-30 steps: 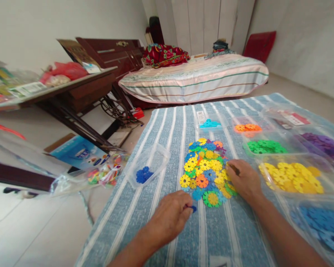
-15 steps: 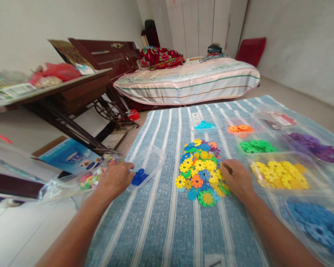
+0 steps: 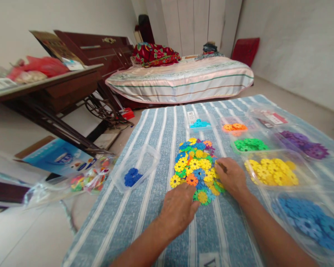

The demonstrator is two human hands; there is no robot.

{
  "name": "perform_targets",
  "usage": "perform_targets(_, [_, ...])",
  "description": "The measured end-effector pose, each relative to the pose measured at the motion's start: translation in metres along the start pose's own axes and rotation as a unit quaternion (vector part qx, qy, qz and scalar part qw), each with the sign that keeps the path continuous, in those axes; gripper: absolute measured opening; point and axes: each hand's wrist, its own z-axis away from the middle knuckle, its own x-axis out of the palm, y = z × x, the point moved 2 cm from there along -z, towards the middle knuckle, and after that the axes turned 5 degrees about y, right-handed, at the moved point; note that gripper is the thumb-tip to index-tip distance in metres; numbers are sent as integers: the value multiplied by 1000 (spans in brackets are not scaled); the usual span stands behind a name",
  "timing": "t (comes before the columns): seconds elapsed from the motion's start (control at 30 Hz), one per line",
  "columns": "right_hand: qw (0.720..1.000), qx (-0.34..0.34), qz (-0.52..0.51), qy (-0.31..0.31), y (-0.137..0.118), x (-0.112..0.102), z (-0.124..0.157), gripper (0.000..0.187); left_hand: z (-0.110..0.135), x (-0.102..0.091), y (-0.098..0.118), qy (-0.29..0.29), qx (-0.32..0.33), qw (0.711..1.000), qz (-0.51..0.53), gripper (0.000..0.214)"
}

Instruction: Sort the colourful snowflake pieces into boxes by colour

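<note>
A heap of mixed flower-shaped plastic discs [image 3: 195,163] lies mid-table, mostly yellow, with blue, green, orange and purple ones. My left hand [image 3: 179,204] reaches over the heap's near left edge, thumb apart from its extended fingers; it is open and I see nothing in it. At the right edge of the heap, my right hand [image 3: 231,178] has its fingers curled in, closed; what they hold, if anything, is hidden. Left of the heap stands a clear plastic box [image 3: 149,157] with a few dark blue discs [image 3: 133,177] inside.
On the right, clear boxes hold yellow [image 3: 271,171], green [image 3: 250,144], purple [image 3: 306,144] and blue discs [image 3: 308,218]. Farther back are boxes of light blue [image 3: 200,123] and orange discs [image 3: 235,127]. A striped cloth [image 3: 122,230] covers the table. A sewing-machine table [image 3: 69,83] stands left.
My left hand has moved right, from the box of dark blue discs to the heap. My right hand stays at the heap's right edge. The view has shifted slightly.
</note>
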Motion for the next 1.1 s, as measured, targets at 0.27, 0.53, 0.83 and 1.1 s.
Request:
perform_targets(0.27, [1000,14,-3,-6,-3,1,-3,18,-2,12,0,16,-29,999,23,24])
perform_targets(0.53, [1000,10,-9,1,-4,3,-6,16,-9,13,-12,24,-82,973,213,8])
perform_targets(0.83, [1000,22,-19,-5,-5,1,-6,14,-19,-14,-28,-1,-88,950,300,13])
perform_targets(1.1, [1000,25,-8,-8,-5,2,-5,13,-84,-57,6,111,-9,952,284,6])
